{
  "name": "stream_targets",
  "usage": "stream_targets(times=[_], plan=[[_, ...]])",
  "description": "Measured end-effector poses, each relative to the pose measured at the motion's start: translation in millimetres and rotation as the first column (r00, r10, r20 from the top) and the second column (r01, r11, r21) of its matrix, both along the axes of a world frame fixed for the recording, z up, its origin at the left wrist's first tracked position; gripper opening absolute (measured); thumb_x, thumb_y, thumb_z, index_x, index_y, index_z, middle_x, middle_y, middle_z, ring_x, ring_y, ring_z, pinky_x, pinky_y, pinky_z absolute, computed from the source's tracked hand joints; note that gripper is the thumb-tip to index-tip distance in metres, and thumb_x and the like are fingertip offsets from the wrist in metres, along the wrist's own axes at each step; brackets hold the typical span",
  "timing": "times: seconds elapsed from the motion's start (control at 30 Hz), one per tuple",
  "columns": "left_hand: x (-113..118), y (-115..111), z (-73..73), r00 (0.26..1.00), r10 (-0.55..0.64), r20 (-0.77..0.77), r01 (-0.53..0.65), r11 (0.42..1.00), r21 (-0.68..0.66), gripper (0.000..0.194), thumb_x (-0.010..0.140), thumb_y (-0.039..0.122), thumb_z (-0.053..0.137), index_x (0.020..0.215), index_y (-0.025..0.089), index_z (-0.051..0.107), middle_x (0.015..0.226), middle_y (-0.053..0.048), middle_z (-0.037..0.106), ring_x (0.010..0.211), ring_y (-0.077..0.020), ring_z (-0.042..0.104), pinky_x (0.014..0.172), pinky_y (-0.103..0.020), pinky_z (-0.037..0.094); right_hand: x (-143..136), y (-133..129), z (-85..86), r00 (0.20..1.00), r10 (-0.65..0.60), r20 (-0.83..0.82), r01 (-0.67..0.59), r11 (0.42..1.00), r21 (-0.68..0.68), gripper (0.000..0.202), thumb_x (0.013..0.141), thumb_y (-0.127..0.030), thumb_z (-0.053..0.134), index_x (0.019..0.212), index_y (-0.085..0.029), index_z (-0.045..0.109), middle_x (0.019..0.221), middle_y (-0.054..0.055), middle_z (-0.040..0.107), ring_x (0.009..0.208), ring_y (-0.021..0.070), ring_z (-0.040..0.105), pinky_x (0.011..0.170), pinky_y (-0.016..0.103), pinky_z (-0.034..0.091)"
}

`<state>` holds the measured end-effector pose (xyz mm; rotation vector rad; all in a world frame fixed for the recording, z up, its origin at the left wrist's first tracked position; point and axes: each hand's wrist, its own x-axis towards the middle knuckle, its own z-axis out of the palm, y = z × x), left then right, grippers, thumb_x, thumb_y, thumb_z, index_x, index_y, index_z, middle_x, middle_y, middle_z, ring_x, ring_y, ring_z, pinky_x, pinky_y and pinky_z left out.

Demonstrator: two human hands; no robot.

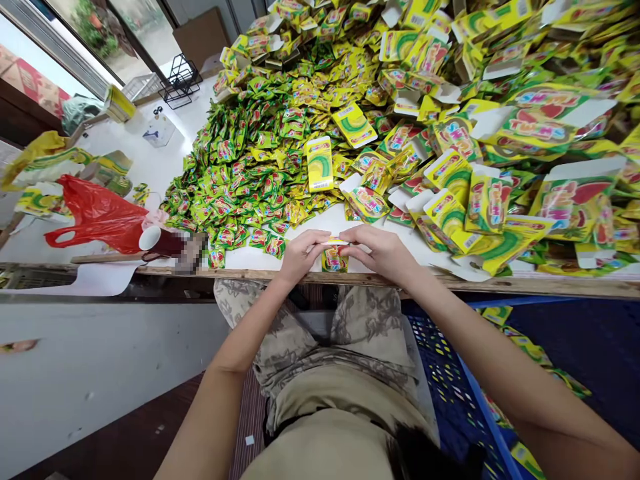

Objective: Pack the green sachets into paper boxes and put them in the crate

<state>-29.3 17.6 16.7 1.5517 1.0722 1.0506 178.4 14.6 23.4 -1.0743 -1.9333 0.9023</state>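
My left hand (305, 253) and my right hand (381, 252) meet at the table's front edge, both closed on a small candy box (337, 242) seen nearly edge-on. Fingers and thumbs press it from either side, and much of it is hidden. Just below it, a candy packet (334, 260) with yellow, green and red print shows between my hands. Beyond my hands spreads a heap of small green and yellow candy packets (245, 180). Yellow candy boxes (320, 164) lie on the heap, several with flaps open.
Many more yellow boxes (555, 133) are piled at the right. At the left are a red plastic bag (100, 217), a cup (163, 241) and a black wire rack (181, 81). A blue crate (445, 373) with packets stands below the table's right side.
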Motion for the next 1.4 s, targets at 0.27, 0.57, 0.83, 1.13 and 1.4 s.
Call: stream_targets(times=[0.27, 0.57, 0.83, 1.13, 1.4], plan=[[2.4, -0.5, 1.7, 0.998, 0.020, 0.067, -0.013, 0.995, -0.099, 0.021, 0.068, 0.034, 0.076, 0.082, 0.019, 0.071, 0.098, -0.007, 0.070, 0.093, -0.0182, 0.064, 0.087, -0.033, 0.050, -6.3, -6.0, -8.9, 0.986, -0.106, -0.128, 0.085, 0.983, -0.161, 0.034, 0.079, -0.054, 0.061, 0.092, -0.024, 0.069, 0.099, 0.009, 0.071, 0.092, 0.0261, 0.064, 0.087, 0.044, 0.051], [15.5, 3.2, 20.5, 0.996, 0.087, 0.005, -0.086, 0.988, -0.128, 0.024, 0.065, 0.036, 0.078, 0.076, 0.016, 0.069, 0.071, -0.001, 0.066, 0.061, -0.0095, 0.056, 0.059, -0.022, 0.044, -7.4, -0.7, 12.9, 0.992, -0.127, 0.016, 0.128, 0.979, -0.161, 0.024, 0.084, -0.042, 0.055, 0.087, -0.022, 0.067, 0.081, 0.004, 0.071, 0.070, 0.0186, 0.063, 0.067, 0.031, 0.049], [7.5, 10.6, 14.2, 0.997, 0.007, 0.074, 0.006, 0.984, -0.177, 0.022, 0.063, 0.035, 0.079, 0.072, 0.016, 0.072, 0.076, -0.003, 0.069, 0.074, -0.0144, 0.062, 0.075, -0.030, 0.049, -4.5, -0.7, 7.1, 0.996, -0.085, 0.034, 0.088, 0.989, -0.118, 0.024, 0.084, -0.046, 0.056, 0.085, -0.025, 0.068, 0.084, 0.005, 0.071, 0.073, 0.0198, 0.062, 0.070, 0.033, 0.048], [3.4, 6.6, 10.8, 0.998, -0.023, 0.052, 0.030, 0.990, -0.137, 0.019, 0.068, 0.034, 0.076, 0.078, 0.018, 0.074, 0.083, -0.005, 0.073, 0.080, -0.0166, 0.065, 0.079, -0.031, 0.050, 3.6, -5.3, -0.8, 1.000, 0.007, -0.028, -0.008, 0.998, -0.068, 0.025, 0.084, -0.047, 0.058, 0.095, -0.027, 0.069, 0.099, 0.008, 0.071, 0.093, 0.0253, 0.063, 0.089, 0.042, 0.048], [-2.2, 6.4, 14.9, 0.984, -0.105, -0.146, 0.113, 0.992, 0.049, 0.017, 0.074, 0.030, 0.072, 0.088, 0.021, 0.075, 0.092, -0.005, 0.074, 0.087, -0.0179, 0.067, 0.084, -0.030, 0.050, 1.7, -12.3, -4.6, 0.994, -0.044, -0.096, 0.041, 0.999, -0.031, 0.021, 0.085, -0.041, 0.059, 0.094, -0.025, 0.071, 0.103, 0.007, 0.072, 0.096, 0.0237, 0.065, 0.089, 0.039, 0.051]])
